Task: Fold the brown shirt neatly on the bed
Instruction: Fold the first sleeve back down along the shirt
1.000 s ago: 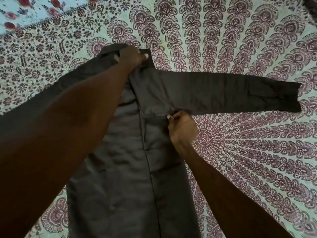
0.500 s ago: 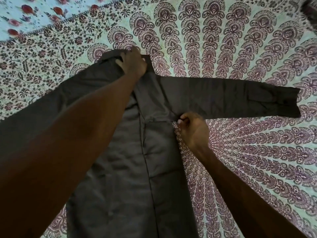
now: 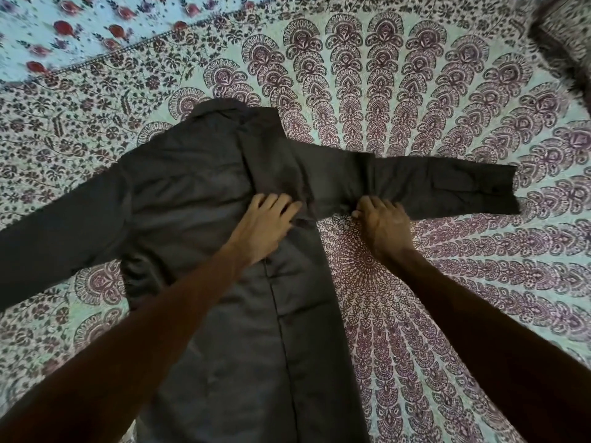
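Note:
The brown shirt (image 3: 192, 193) lies spread on the bed, collar at the far end, hem toward me, both sleeves stretched out sideways. My left hand (image 3: 265, 225) lies flat on the chest near the right armpit, fingers straight and spread, pressing the cloth. My right hand (image 3: 382, 223) grips the lower edge of the right sleeve (image 3: 447, 190) close to the armpit, fingers curled into bunched fabric. The left sleeve (image 3: 54, 238) runs off the left edge of view.
A patterned mandala bedsheet (image 3: 415, 107) covers the bed all around the shirt. A floral cloth (image 3: 64, 24) lies at the far left corner. A patterned pillow or cushion (image 3: 563, 36) sits at the far right corner.
My left hand left the collar and came down to press the chest. My right hand slid outward from the armpit along the right sleeve and took hold of its edge, bunching it.

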